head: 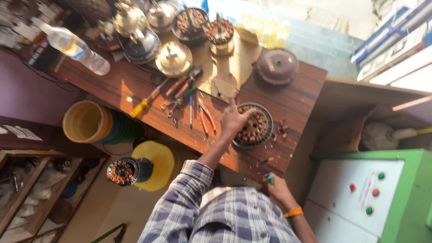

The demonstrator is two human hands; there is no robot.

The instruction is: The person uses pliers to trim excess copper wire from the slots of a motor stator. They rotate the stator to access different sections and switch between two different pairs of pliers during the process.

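At the upper left of the frame a clear plastic bottle (pixel 76 48) is seen lying on the wooden workbench (pixel 297 96). Below it, at the left edge of the bench, a yellow bucket (pixel 86 121) is placed. In the middle of the bench a yellow-handled screwdriver (pixel 145 102) and orange-handled pliers (pixel 206 118) are laid near each other. Just right of the pliers, the left hand (pixel 234 120) is stretched out with its fingers spread narrow and is pressed on the rim of a round motor stator with copper windings (pixel 253 126), which is resting at the centre of the frame. At the lower centre, the right hand (pixel 276 186) is closed around a small green-handled tool (pixel 270 179). At the lower right a green machine cabinet (pixel 396 193) with coloured buttons is seen.
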